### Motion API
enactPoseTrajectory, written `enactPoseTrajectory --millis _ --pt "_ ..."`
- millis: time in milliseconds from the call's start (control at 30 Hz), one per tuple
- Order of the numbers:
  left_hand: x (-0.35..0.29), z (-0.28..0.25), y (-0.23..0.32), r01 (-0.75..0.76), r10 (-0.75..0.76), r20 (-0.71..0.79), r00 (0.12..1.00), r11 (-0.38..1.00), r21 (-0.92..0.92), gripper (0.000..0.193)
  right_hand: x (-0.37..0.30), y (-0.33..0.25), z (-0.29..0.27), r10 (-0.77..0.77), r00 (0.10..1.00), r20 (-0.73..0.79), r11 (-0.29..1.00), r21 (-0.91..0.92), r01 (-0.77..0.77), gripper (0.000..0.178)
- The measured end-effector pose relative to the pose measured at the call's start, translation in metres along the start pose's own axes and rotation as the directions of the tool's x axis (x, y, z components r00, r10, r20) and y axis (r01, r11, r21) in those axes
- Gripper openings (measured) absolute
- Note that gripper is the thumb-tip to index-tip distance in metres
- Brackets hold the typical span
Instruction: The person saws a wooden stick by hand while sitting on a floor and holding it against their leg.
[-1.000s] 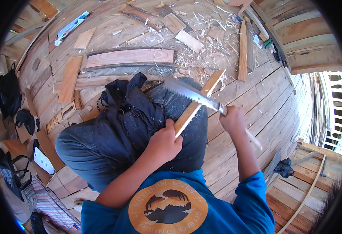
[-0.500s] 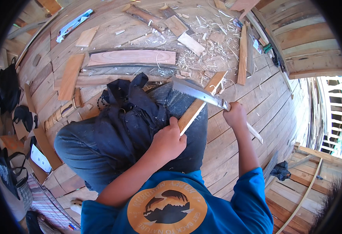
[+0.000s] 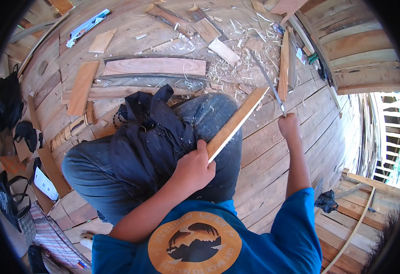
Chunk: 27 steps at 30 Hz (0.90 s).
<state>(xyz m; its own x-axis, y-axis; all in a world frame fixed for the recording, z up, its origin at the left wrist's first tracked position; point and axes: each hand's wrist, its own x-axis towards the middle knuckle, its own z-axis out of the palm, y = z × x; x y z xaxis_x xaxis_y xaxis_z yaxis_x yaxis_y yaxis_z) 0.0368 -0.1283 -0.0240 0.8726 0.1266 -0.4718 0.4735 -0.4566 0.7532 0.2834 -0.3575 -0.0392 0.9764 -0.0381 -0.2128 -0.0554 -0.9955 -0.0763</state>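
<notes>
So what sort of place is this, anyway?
Probably an improvised woodworking spot: curled wood shavings litter the plank floor, loose boards lie about, and the right hand grips a saw.

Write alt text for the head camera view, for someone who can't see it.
A seated person holds a wooden strip over the right leg with the left hand; the right hand holds a saw, seen nearly edge-on, apart from the strip. Boards and curled shavings lie on the plank floor beyond.
</notes>
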Motion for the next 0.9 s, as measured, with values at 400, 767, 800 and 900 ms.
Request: enactPoseTrajectory --millis 400,767,800,900 --pt "0.006 -0.008 -0.006 0.088 -0.078 0.079 0.994 0.987 -0.135 0.034 -0.038 0.008 0.074 -0.087 0.994 0.068 0.882 0.469 0.045 0.049" --pt "0.013 -0.009 -0.023 0.087 -0.029 0.133 0.991 0.887 -0.453 0.027 -0.057 -0.007 0.075 -0.100 0.986 -0.134 0.709 0.686 0.165 0.039" --pt "0.014 -0.011 -0.022 0.114 -0.037 0.168 0.985 0.870 -0.481 0.027 -0.057 -0.008 0.073 -0.101 0.984 -0.145 0.715 0.678 0.173 0.039" --pt "0.014 -0.014 -0.023 0.123 -0.023 0.199 0.980 0.853 -0.507 0.026 -0.055 -0.010 0.070 -0.126 0.972 -0.201 0.753 0.618 0.225 0.041"
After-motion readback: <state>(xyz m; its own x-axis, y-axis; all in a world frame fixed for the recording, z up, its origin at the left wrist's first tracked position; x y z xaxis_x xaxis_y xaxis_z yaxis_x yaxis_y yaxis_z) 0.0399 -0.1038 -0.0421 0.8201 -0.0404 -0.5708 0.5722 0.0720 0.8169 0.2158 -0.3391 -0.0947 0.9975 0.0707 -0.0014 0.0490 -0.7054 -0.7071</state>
